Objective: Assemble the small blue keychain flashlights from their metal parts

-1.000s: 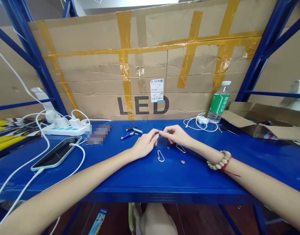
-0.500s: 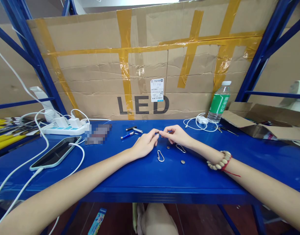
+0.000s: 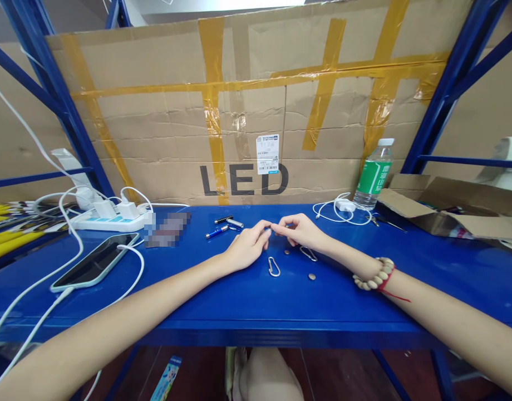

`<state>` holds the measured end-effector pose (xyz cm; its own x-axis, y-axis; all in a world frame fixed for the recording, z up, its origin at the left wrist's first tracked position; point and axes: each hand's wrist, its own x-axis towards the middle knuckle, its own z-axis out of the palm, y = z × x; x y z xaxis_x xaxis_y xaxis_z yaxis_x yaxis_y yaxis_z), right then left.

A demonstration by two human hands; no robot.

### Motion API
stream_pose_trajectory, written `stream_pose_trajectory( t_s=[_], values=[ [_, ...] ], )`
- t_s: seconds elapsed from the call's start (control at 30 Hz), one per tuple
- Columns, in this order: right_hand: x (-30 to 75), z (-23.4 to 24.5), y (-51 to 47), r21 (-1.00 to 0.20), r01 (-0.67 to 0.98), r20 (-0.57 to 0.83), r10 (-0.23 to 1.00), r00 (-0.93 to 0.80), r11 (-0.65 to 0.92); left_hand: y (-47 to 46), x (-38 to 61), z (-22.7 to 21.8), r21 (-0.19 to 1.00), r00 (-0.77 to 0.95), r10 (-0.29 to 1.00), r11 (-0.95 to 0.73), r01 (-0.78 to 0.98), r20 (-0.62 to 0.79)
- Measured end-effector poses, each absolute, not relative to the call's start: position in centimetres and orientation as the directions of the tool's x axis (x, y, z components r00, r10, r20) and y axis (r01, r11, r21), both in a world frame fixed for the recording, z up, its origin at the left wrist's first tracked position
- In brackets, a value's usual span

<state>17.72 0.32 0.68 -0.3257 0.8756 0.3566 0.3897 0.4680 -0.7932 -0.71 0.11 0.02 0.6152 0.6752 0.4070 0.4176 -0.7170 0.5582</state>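
My left hand (image 3: 248, 245) and my right hand (image 3: 301, 230) meet fingertip to fingertip over the blue shelf (image 3: 256, 301). Both are closed in a pinch on a small blue pen-shaped piece (image 3: 267, 226) between them; most of it is hidden by the fingers. Just below the hands lie a silver carabiner clip (image 3: 274, 266), a second clip (image 3: 308, 253) partly under my right wrist, and two small round button cells (image 3: 311, 275). Two more small pen-like tubes (image 3: 222, 225) lie left of my left hand. A bead bracelet (image 3: 375, 275) is on my right wrist.
A phone (image 3: 95, 260) on a white cable lies at the left, with a power strip (image 3: 109, 217) and chargers behind it. A water bottle (image 3: 373, 174), a coiled white cable (image 3: 337, 210) and an open cardboard box (image 3: 448, 209) stand at the right. Taped cardboard forms the back wall.
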Motion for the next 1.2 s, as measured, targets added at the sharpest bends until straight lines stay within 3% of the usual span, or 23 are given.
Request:
stream_pose_trajectory(
  t_s=[1.2],
  values=[
    [17.71,0.55,0.49,-0.787,0.404,0.349,0.877,-0.331,0.466,0.21,-0.66,-0.01,0.543,0.608,0.678,-0.719,0.433,0.414]
  ],
)
